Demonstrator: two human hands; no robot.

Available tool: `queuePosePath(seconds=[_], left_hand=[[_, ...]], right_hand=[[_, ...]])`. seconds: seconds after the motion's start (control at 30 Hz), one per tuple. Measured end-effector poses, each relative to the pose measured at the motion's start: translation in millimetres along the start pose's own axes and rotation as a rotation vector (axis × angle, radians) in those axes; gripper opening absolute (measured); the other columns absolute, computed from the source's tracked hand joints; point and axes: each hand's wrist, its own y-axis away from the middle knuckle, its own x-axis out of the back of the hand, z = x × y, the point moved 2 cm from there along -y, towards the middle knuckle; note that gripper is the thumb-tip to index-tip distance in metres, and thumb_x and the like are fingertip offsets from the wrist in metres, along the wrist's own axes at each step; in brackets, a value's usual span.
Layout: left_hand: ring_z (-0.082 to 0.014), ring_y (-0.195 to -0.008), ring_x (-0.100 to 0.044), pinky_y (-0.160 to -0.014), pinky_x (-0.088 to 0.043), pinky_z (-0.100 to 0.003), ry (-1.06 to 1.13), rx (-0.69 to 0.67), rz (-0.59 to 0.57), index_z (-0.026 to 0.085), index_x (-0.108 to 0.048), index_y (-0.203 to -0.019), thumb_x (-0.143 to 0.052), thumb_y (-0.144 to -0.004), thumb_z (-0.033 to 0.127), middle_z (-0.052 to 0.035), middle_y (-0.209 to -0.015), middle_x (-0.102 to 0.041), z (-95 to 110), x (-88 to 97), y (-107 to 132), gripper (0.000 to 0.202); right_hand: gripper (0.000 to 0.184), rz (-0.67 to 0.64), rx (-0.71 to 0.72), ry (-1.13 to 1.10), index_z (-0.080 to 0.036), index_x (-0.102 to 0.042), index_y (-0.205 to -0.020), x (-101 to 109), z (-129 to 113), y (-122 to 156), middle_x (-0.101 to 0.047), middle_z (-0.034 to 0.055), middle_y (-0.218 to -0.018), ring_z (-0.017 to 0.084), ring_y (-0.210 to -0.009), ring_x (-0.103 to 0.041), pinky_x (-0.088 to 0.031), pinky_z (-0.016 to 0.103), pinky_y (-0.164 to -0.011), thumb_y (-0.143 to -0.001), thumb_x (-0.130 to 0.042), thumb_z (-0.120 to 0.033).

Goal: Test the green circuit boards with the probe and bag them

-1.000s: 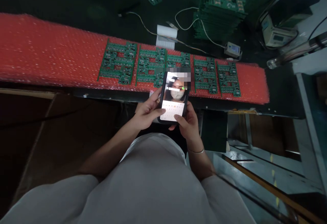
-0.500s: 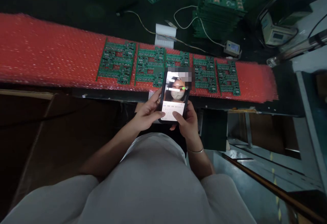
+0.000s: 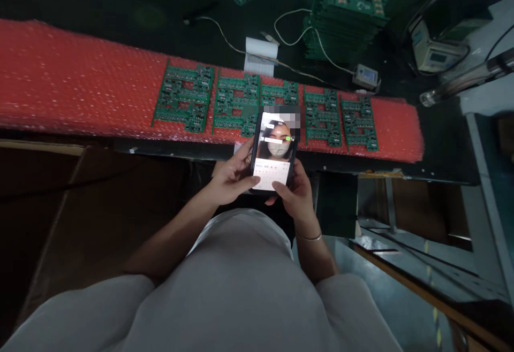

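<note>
A smartphone [image 3: 274, 151] in a dark case is held upright between both hands, in front of the bench edge. Its lit screen shows a chat over a picture, with a keyboard below. My left hand [image 3: 232, 181] grips the left side, thumb over the lower left of the keyboard. On the other side my right hand [image 3: 298, 192] wraps the edge, its thumb over the keyboard's lower middle. Fingers behind the phone are mostly hidden. Just beyond, several green circuit boards [image 3: 185, 98] lie in a row on red bubble wrap [image 3: 80, 84]; the phone partly covers the middle one.
Behind the row lie a paper pad [image 3: 261, 55] and a thin white cable leading to a small grey device with a display [image 3: 365, 76]. A tall stack of circuit boards [image 3: 341, 25] stands farther back. A boxy instrument [image 3: 437, 52] sits at the right.
The right thumb has shifted slightly on the keyboard, and the text row above the keys looks different. The bubble wrap's right end appears a little farther left. Both hands keep hold of the smartphone.
</note>
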Motion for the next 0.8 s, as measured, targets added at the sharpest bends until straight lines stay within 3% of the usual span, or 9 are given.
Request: queuePosePath(seconds=[0.13, 0.23, 0.43, 0.63, 0.73, 0.8], left_hand=[[-0.0369, -0.145, -0.049, -0.100, -0.059, -0.036, -0.043, -0.045, -0.029, 0.025, -0.071, -0.134, -0.088, -0.076, 0.022, -0.0088, -0.158, -0.051, 0.6, -1.6, -0.5, 0.060], [-0.0369, -0.146, -0.048, -0.102, -0.058, -0.037, -0.055, -0.057, -0.056, 0.024, -0.070, -0.134, -0.088, -0.075, 0.022, -0.0106, -0.153, -0.057, 2.5, -3.0, -0.5, 0.062], [-0.0297, -0.118, -0.069, -0.088, -0.060, -0.034, -0.039, 0.019, -0.037, 0.030, -0.046, -0.157, -0.085, -0.081, 0.025, -0.0100, -0.139, -0.068, -2.4, -2.8, 0.8, 0.085], [-0.0269, -0.110, -0.071, -0.085, -0.059, -0.033, 0.038, 0.023, 0.095, 0.027, -0.054, -0.149, -0.083, -0.083, 0.032, -0.0091, -0.131, -0.070, -13.6, -2.5, -1.3, 0.073], [-0.0234, -0.097, -0.072, -0.079, -0.058, -0.032, 0.034, 0.049, 0.111, 0.028, -0.053, -0.149, -0.080, -0.087, 0.035, -0.0074, -0.119, -0.074, -15.7, -4.1, -2.6, 0.068], [-0.0231, -0.095, -0.072, -0.079, -0.057, -0.031, 0.033, 0.071, 0.093, 0.027, -0.051, -0.151, -0.080, -0.087, 0.037, -0.0077, -0.119, -0.075, -15.5, -5.6, -2.4, 0.071]], right_hand=[[0.055, 0.056, 0.002, 0.020, -0.029, -0.052, -0.117, -1.1, 1.2, 0.1, -0.068, -0.0030, -0.097, 0.011, -0.070, -0.066, -0.058, 0.016, -0.040, -0.075, -0.087, -0.034], [0.053, 0.061, 0.001, 0.025, -0.029, -0.052, -0.115, -1.2, 1.5, -0.7, -0.069, -0.0037, -0.096, 0.011, -0.068, -0.066, -0.057, 0.016, -0.039, -0.075, -0.087, -0.033], [0.053, 0.008, 0.010, 0.014, -0.031, -0.052, -0.117, 0.0, 0.1, 0.9, -0.069, -0.0030, -0.104, 0.013, -0.075, -0.068, -0.059, 0.019, -0.042, -0.076, -0.086, -0.032], [0.049, 0.069, -0.022, -0.037, -0.030, -0.054, -0.118, -1.1, 1.8, 3.7, -0.067, 0.0012, -0.108, 0.016, -0.081, -0.066, -0.057, 0.022, -0.043, -0.079, -0.081, -0.044], [0.043, 0.173, -0.030, -0.046, -0.027, -0.056, -0.108, -3.9, 3.0, 0.5, -0.066, -0.0003, -0.098, 0.015, -0.079, -0.064, -0.058, 0.022, -0.051, -0.077, -0.078, -0.047], [0.038, 0.255, -0.051, -0.043, -0.026, -0.056, -0.103, -6.0, 3.8, -1.7, -0.063, -0.0031, -0.086, 0.012, -0.067, -0.060, -0.055, 0.021, -0.049, -0.080, -0.073, -0.050]])
